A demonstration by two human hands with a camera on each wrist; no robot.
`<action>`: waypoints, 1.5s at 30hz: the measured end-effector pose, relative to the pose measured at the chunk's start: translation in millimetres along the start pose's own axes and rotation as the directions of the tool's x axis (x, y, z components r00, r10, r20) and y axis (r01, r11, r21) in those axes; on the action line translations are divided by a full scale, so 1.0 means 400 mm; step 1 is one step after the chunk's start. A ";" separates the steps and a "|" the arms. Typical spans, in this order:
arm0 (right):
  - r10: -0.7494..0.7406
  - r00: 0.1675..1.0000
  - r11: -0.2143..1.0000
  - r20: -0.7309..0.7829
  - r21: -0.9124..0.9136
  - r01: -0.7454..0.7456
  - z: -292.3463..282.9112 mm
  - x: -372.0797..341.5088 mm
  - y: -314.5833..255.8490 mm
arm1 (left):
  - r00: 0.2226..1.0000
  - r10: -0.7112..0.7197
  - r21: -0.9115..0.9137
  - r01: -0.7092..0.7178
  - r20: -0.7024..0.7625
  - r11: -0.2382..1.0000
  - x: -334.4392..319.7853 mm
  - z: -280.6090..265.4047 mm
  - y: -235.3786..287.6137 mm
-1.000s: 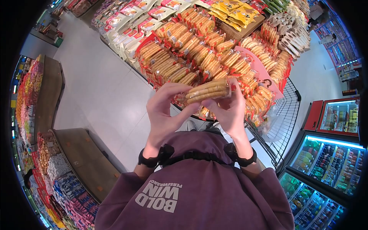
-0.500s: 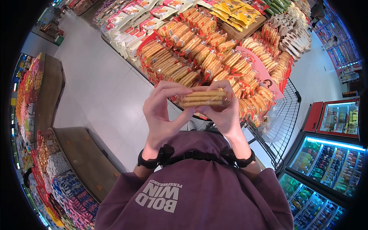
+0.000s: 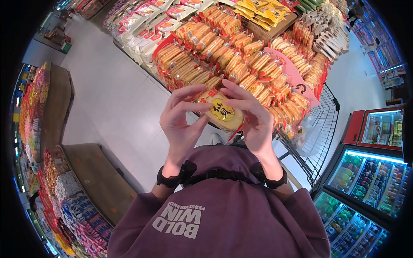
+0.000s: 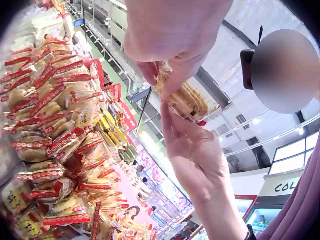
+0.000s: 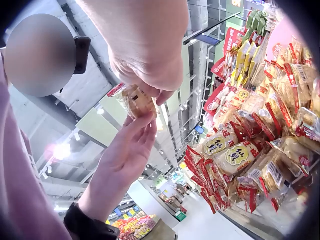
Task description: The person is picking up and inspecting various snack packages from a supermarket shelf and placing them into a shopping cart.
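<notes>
In the head view, a clear-wrapped pack of round crackers (image 3: 224, 112) is held up in front of the chest. Its face with a yellow label and dark characters is turned toward the head camera. My left hand (image 3: 180, 122) grips its left end, with thumb and fingers at the edge. On the opposite side my right hand (image 3: 257, 124) holds it, fingers over the face and the thumb hidden. The left wrist view shows the stacked crackers (image 4: 186, 100) edge-on between both hands. From the right wrist, the pack (image 5: 137, 102) is partly covered by fingers.
A display heaped with similar cracker packs (image 3: 185, 64) stands just beyond the hands. Yellow bags (image 3: 262, 13) lie farther back. A wire shopping cart (image 3: 325, 116) is at the right, near lit drink coolers (image 3: 365, 172). Shelves of wrapped sweets (image 3: 81, 206) line the left.
The pack has turned from its stacked edge to its labelled face, seen from the head. Both hands keep hold of it; the right fingers have shifted over the face.
</notes>
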State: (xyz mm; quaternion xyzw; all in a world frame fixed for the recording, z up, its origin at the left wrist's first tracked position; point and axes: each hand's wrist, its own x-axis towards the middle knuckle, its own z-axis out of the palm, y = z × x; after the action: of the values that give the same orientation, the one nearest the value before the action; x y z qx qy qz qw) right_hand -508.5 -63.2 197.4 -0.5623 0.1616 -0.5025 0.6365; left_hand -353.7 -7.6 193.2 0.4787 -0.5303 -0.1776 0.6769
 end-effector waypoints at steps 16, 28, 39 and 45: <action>0.505 0.863 0.853 0.018 -0.161 -0.496 -0.159 -0.122 -0.055 | 0.872 -0.072 0.233 -0.049 0.484 0.971 -0.057 0.119 -0.001; 0.384 0.512 0.281 -0.768 -0.431 -0.857 -0.954 -0.522 -0.037 | 0.686 -0.178 0.268 -0.026 0.706 0.963 -0.096 0.332 -0.020; 0.315 0.442 -0.309 -0.840 -0.531 -0.789 -1.441 -0.748 0.269 | 0.662 -0.345 0.483 -0.029 0.665 0.875 -0.101 0.416 0.014; 0.495 0.554 -0.188 -0.669 -0.705 -0.684 -1.374 -0.647 0.220 | 0.662 -0.347 0.459 0.005 0.664 0.889 -0.099 0.430 0.008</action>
State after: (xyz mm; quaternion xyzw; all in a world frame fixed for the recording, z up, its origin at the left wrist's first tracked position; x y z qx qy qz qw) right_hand -1006.5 -167.0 -146.2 -0.6327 0.7215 0.0346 0.2793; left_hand -522.0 -55.3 170.5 0.5509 -0.7303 -0.3020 0.2682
